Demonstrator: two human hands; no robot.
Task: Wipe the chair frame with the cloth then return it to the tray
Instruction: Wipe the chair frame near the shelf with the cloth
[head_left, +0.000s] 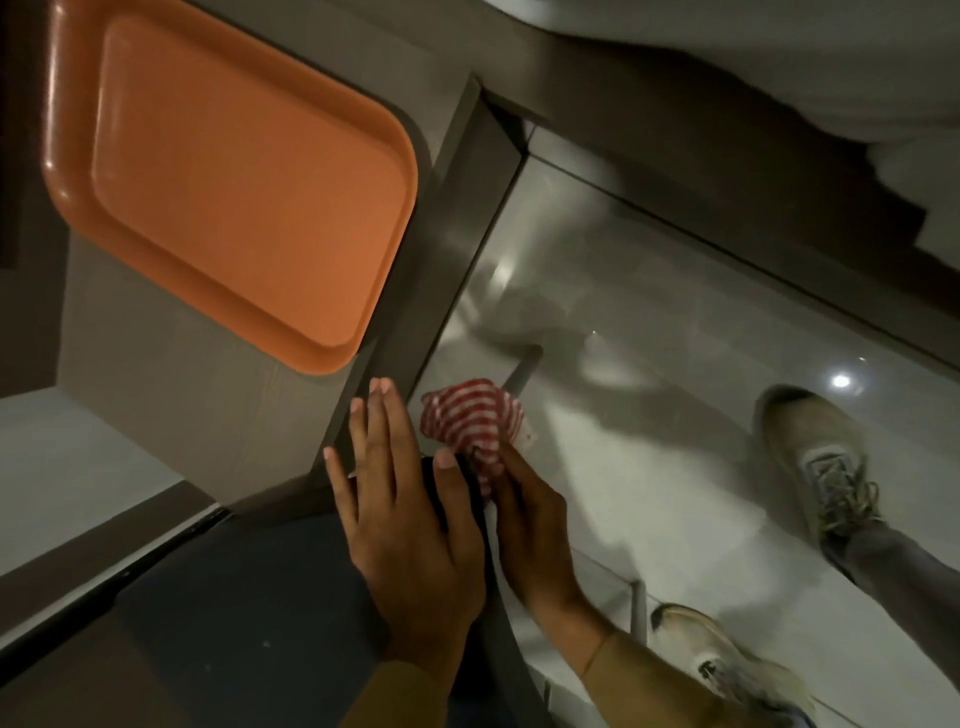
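Note:
A bunched red-and-white striped cloth (470, 423) is held in my right hand (530, 525), pressed against the front corner of the chair just below the table edge. My left hand (400, 499) lies flat with fingers spread on the dark chair seat (249, 613), its thumb beside the cloth. A thin metal chair leg (522, 371) shows just beyond the cloth. The orange tray (228, 182) sits with nothing in it on the grey table at the upper left.
The grey table (171, 395) has a thick edge (447, 270) running diagonally past the tray. My two feet in pale sneakers (810, 457) (727, 660) stand on the glossy tiled floor at right. Another metal leg (638, 608) rises near the lower foot.

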